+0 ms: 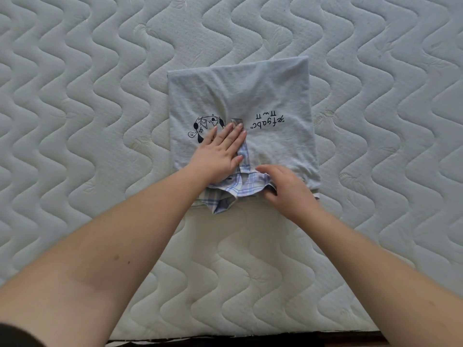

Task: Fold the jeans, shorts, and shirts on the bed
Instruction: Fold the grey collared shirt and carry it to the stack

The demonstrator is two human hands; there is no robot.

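Only 1 garment is in view: a pale grey-blue cotton T-shirt (240,103) with a dark cartoon print and a line of lettering, lying on the white quilted mattress of the bed (75,96) near the middle of the picture, a little toward the person's edge. It already sits as a neat rectangle with straight left, right and far edges, so the sides appear to have been turned in; no sleeve sticks out.

A blue-and-white plaid collar and placket (238,186) belongs to this shirt or to a second one tucked inside it; which of the 2 cannot be told. The plaid strip runs up the middle of the front, and the collar spills loose and rumpled over the near edge.

The left hand (220,151) lies flat with straight fingers, pressing on the front beside the cartoon print and over the plaid strip. The right hand (285,186) has its fingers curled at the near edge, with the thumb tucked under the plaid collar, so it looks to be gripping the cloth there.

As a judgement, this shirt is most of the way folded: the collar needs tidying, and perhaps 1 more fold across would make it compact. No jeans, shorts or other shirts show anywhere on the visible bed, folded or unfolded, so how much of the whole task remains cannot be told.
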